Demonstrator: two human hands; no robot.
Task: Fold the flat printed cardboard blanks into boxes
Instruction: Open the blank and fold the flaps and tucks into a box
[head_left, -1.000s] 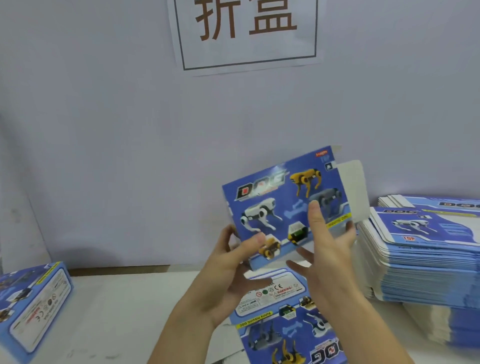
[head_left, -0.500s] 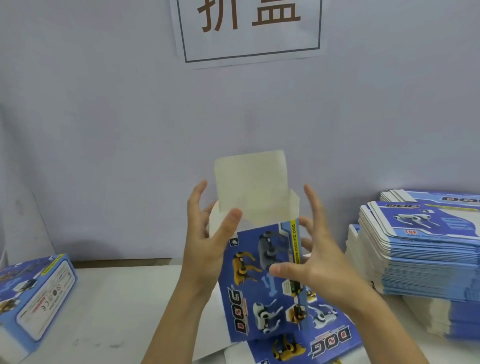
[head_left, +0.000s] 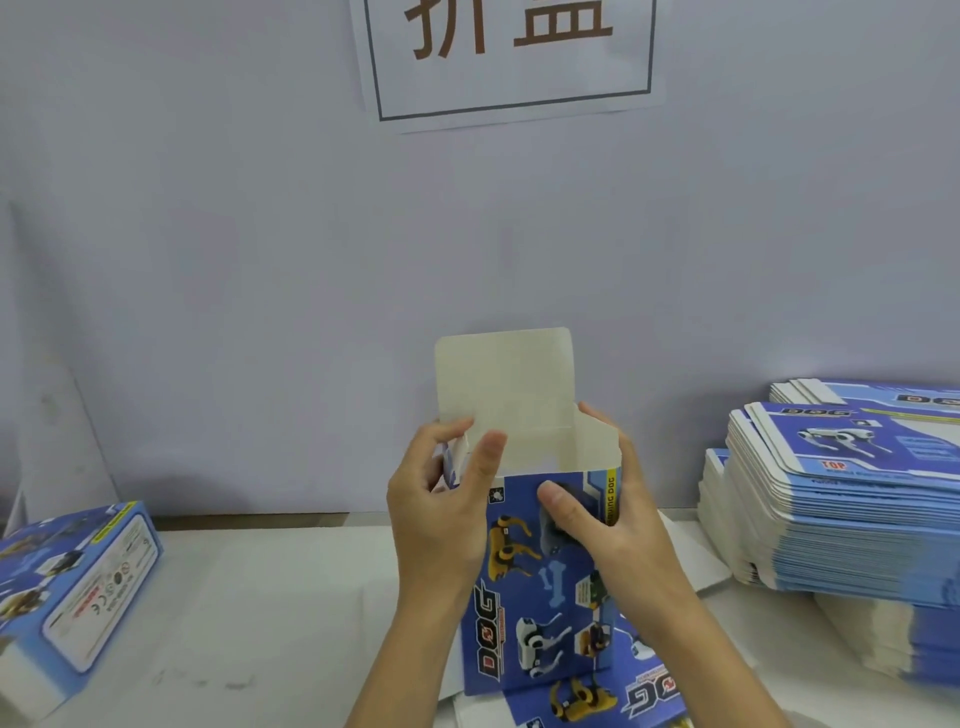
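On the white desk a tall box stands up, open end on top. The left hand and right hand grip its sides, equally near.

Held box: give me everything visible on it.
The box is blue printed cardboard with robot dogs, a bone and a "DOG" logo, pale and unprinted inside. It stands upright, opened into a tube, its top open with the lid flap standing up. The left hand grips its left side, the right hand its right, thumb on the front.
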